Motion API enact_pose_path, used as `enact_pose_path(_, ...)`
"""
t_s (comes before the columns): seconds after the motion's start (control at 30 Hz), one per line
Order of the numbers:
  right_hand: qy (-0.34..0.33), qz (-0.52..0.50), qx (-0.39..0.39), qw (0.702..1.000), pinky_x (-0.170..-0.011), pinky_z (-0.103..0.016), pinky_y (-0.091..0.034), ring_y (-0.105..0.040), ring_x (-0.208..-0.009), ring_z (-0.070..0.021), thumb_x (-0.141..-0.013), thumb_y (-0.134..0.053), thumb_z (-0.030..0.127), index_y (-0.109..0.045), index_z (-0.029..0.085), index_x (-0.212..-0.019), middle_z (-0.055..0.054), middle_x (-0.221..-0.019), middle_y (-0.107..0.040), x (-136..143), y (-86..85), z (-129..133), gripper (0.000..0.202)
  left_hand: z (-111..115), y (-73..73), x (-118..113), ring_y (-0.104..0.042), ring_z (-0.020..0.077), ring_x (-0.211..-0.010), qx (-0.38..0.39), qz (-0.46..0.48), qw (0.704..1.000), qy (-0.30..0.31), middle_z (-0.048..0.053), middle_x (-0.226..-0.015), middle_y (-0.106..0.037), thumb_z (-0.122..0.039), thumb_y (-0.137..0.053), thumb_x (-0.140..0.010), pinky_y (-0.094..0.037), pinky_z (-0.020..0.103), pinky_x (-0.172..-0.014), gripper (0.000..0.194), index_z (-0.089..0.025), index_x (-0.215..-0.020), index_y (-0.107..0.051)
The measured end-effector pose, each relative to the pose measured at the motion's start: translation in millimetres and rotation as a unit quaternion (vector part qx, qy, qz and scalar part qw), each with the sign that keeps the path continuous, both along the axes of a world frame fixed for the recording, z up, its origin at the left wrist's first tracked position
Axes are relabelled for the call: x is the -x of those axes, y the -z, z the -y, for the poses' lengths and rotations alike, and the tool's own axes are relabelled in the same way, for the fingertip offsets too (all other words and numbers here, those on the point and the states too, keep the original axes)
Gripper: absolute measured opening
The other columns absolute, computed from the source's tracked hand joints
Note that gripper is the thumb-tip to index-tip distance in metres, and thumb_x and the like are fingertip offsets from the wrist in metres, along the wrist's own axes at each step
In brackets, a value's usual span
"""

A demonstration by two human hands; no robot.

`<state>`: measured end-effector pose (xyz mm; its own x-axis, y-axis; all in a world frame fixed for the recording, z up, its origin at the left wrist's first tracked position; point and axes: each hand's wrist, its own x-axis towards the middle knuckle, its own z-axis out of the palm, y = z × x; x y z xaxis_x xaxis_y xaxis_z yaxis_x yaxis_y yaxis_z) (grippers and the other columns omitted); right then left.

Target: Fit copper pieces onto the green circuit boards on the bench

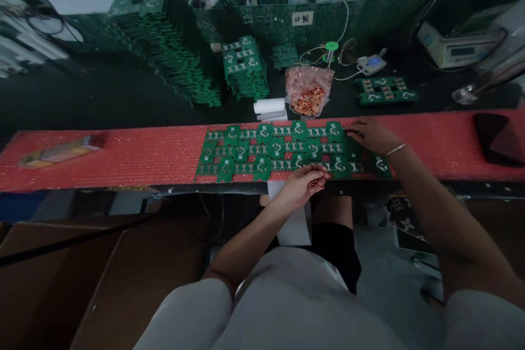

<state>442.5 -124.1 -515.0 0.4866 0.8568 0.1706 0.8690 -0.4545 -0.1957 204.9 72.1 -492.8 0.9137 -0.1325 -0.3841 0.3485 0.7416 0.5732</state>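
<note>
Green circuit boards [250, 149] lie side by side in rows on a red bubble-wrap sheet [151, 156]. My left hand [304, 183] is closed around several small copper-coloured pieces [315, 183], just over the front edge of the boards. Toward the right end of the rows, my right hand [372, 135] reaches over the boards with its fingertips pinched at the back edge. Whatever sits between those fingertips is too small to make out. Behind the boards rests a clear plastic bag [309, 90] of similar copper pieces.
Tall board stacks [164, 38] and a shorter stack [245, 68] stand at the back left. A white roll [269, 106] lies beside the bag. More boards [385, 91], a small meter [371, 64] and a dark pouch [498, 138] are on the right. Cardboard boxes [151, 273] stand below left.
</note>
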Motion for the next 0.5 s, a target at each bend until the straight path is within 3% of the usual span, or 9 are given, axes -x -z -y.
enact_pose_path(0.3, -0.003, 0.075, 0.046, 0.996, -0.087, -0.044, -0.051, -0.060, -0.094, -0.0281, -0.098, -0.038, 0.030, -0.074, 0.020, -0.102, -0.013, -0.092, -0.068, 6.9, 3.8, -1.6, 0.037, -2.1, -0.8, 0.4, -0.050, 0.0060, -0.063, -0.012, 0.004, 1.000, -0.017, 0.004, -0.079, -0.062, -0.021, -0.076, -0.068, -0.038, 0.021, -0.061, 0.026, -0.011, -0.088, -0.065)
enact_pose_path(0.5, -0.019, 0.082, 0.055, 0.995, -0.088, -0.043, -0.050, -0.060, -0.095, -0.0281, -0.097, -0.037, 0.025, -0.073, 0.017, -0.100, -0.014, -0.095, -0.069, 10.4, 2.4, -2.9, 0.036, -2.4, -4.7, -0.8, -0.049, 0.0049, -0.063, 0.000, 0.013, 0.999, -0.032, 0.002, -0.081, -0.061, -0.012, -0.077, -0.060, -0.037, 0.018, -0.057, 0.027, -0.011, -0.085, -0.066)
